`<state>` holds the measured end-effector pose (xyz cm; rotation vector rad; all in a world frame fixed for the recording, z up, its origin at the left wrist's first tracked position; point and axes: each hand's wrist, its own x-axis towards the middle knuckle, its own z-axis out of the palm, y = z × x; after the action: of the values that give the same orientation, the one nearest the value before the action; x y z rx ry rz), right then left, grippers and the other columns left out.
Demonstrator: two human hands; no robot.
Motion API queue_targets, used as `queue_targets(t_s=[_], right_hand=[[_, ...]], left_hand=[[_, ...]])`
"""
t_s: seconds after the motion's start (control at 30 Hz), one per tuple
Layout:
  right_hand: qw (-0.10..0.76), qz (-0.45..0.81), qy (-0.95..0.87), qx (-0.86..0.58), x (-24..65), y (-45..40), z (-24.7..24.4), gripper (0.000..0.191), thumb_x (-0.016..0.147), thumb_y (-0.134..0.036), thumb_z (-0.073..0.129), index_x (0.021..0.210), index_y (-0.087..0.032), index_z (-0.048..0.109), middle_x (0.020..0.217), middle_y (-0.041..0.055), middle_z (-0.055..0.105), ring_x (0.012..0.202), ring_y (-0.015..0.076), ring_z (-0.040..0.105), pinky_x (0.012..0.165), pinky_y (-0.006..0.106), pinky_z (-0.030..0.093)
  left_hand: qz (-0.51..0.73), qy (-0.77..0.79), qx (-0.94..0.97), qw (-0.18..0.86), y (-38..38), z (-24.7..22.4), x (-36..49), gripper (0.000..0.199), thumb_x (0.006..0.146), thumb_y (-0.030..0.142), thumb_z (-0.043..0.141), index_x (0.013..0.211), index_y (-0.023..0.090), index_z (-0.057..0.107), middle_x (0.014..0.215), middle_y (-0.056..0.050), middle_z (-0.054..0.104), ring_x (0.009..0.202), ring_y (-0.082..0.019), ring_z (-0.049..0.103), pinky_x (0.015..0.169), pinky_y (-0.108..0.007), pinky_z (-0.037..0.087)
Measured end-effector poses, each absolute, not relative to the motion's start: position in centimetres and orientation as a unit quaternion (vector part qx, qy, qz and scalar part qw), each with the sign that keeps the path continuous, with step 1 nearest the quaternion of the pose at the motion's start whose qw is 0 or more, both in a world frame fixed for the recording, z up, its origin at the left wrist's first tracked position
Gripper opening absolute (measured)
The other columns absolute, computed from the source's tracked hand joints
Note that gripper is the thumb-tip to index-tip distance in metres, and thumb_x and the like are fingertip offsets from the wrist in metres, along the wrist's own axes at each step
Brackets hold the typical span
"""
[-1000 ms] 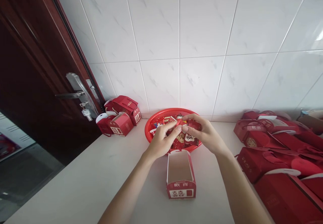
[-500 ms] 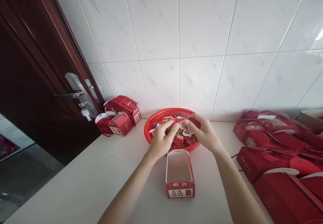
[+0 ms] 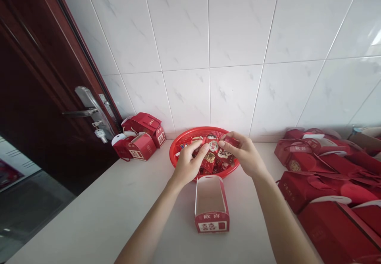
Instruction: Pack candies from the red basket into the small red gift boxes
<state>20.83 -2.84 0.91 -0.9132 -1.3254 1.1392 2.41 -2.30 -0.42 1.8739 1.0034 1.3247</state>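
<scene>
Both my hands are over a red plastic basket (image 3: 174, 153) filled with red-wrapped snack packets (image 3: 210, 161). My left hand (image 3: 190, 158) is at the basket's left part, thumb and index finger pinched at a red packet. Across from it, my right hand (image 3: 242, 151) has its fingers closed on a red packet at the basket's right side. A round pale label shows between the two hands. Just in front of the basket, an open red box (image 3: 212, 221) stands on the white table with its bare inside showing.
Several red boxes (image 3: 142, 147) stand at the back left beside the dark door (image 3: 44, 77) with its handle and keys. Many more red boxes (image 3: 333, 224) crowd the right side. A tiled wall (image 3: 235, 93) rises behind the table (image 3: 125, 212).
My hands have moved slightly apart, the right one a little to the right. The packets between them show more fully. The view has shifted slightly.
</scene>
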Motion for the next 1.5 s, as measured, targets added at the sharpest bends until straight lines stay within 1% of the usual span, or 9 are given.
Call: queue_targets(t_s=[0.13, 0.4, 0.63, 0.8, 0.93, 1.1, 1.33, 1.4, 1.5], right_hand=[[0.541, 0.480, -0.573, -0.386, 20.7, -2.9, 1.0, 0.045, 0.068, -0.055, 0.087, 0.089, -0.020, 0.068, 0.073, 0.0005, 0.069, 0.064, 0.0167, 0.064, 0.053, 0.027, 0.054], [0.538, 0.489, -0.567, -0.387, 20.1, -3.0, 0.8, 0.040, 0.075, -0.056, 0.081, 0.086, -0.022, 0.063, 0.067, -0.0026, 0.064, 0.054, 0.0139, 0.060, 0.047, 0.026, 0.052], [0.505, 0.525, -0.570, -0.380, 20.1, -2.8, 0.3, 0.039, 0.085, -0.060, 0.069, 0.087, -0.024, 0.057, 0.063, -0.0039, 0.064, 0.045, 0.0153, 0.063, 0.038, 0.025, 0.048], [0.482, 0.564, -0.568, -0.358, 20.5, -3.2, 0.6, 0.022, 0.087, -0.041, 0.068, 0.094, -0.023, 0.059, 0.074, -0.0040, 0.065, 0.051, 0.0145, 0.068, 0.044, 0.024, 0.054], [0.407, 0.552, -0.633, -0.359, 20.7, -3.8, 1.0, 0.020, 0.086, -0.028, 0.066, 0.105, -0.022, 0.062, 0.081, -0.0023, 0.066, 0.064, 0.0166, 0.070, 0.064, 0.032, 0.062], [0.271, 0.426, -0.780, -0.369, 20.3, -4.9, 1.1, 0.027, 0.087, -0.019, 0.064, 0.114, -0.022, 0.068, 0.102, 0.0037, 0.072, 0.089, 0.0204, 0.068, 0.075, 0.031, 0.055], [0.144, 0.320, -0.844, -0.405, 18.4, -6.4, 1.3, 0.032, 0.083, -0.003, 0.058, 0.107, -0.019, 0.072, 0.088, 0.0038, 0.075, 0.077, 0.0183, 0.066, 0.063, 0.026, 0.044], [0.162, 0.350, -0.836, -0.391, 18.4, -6.2, 1.2, 0.024, 0.085, -0.006, 0.059, 0.100, -0.018, 0.073, 0.086, 0.0043, 0.076, 0.076, 0.0185, 0.068, 0.065, 0.027, 0.047], [0.264, 0.384, -0.789, -0.400, 19.0, -5.7, 1.1, 0.011, 0.092, -0.018, 0.060, 0.088, -0.018, 0.071, 0.082, 0.0041, 0.075, 0.074, 0.0181, 0.069, 0.065, 0.028, 0.051]], left_hand=[[0.495, 0.373, 0.706, 0.344, -2.2, -0.4, 2.3, 0.048, 0.094, 0.059, 0.058, 0.068, 0.021, 0.043, 0.066, 0.003, 0.038, 0.060, -0.014, 0.034, 0.056, -0.027, 0.029], [0.495, 0.378, 0.703, 0.345, -2.1, -0.7, 2.4, 0.045, 0.095, 0.054, 0.058, 0.068, 0.021, 0.042, 0.065, 0.004, 0.036, 0.059, -0.013, 0.034, 0.054, -0.026, 0.028], [0.502, 0.386, 0.710, 0.308, -2.0, -0.2, 1.7, 0.039, 0.095, 0.049, 0.059, 0.069, 0.020, 0.052, 0.068, 0.001, 0.050, 0.066, -0.016, 0.047, 0.061, -0.026, 0.038], [0.518, 0.412, 0.697, 0.274, -2.0, 0.9, 0.2, 0.038, 0.091, 0.048, 0.063, 0.068, 0.019, 0.057, 0.063, 0.002, 0.050, 0.063, -0.015, 0.046, 0.058, -0.025, 0.037], [0.514, 0.436, 0.688, 0.268, -2.2, 1.7, -1.1, 0.035, 0.092, 0.046, 0.061, 0.071, 0.019, 0.055, 0.065, 0.004, 0.047, 0.062, -0.013, 0.043, 0.057, -0.023, 0.035], [0.534, 0.428, 0.684, 0.254, -2.6, 2.5, -2.1, 0.038, 0.092, 0.042, 0.060, 0.066, 0.020, 0.044, 0.063, 0.005, 0.037, 0.059, -0.011, 0.035, 0.053, -0.023, 0.030], [0.520, 0.425, 0.693, 0.262, -3.0, 2.7, -1.9, 0.036, 0.093, 0.042, 0.059, 0.067, 0.019, 0.048, 0.064, 0.004, 0.040, 0.061, -0.012, 0.037, 0.054, -0.022, 0.032], [0.509, 0.424, 0.698, 0.270, -3.1, 2.7, -1.8, 0.035, 0.094, 0.043, 0.058, 0.070, 0.019, 0.052, 0.065, 0.004, 0.043, 0.062, -0.012, 0.040, 0.055, -0.022, 0.034], [0.504, 0.421, 0.698, 0.283, -3.1, 2.6, -1.5, 0.035, 0.094, 0.044, 0.059, 0.070, 0.019, 0.052, 0.065, 0.004, 0.044, 0.061, -0.012, 0.040, 0.055, -0.022, 0.034]])
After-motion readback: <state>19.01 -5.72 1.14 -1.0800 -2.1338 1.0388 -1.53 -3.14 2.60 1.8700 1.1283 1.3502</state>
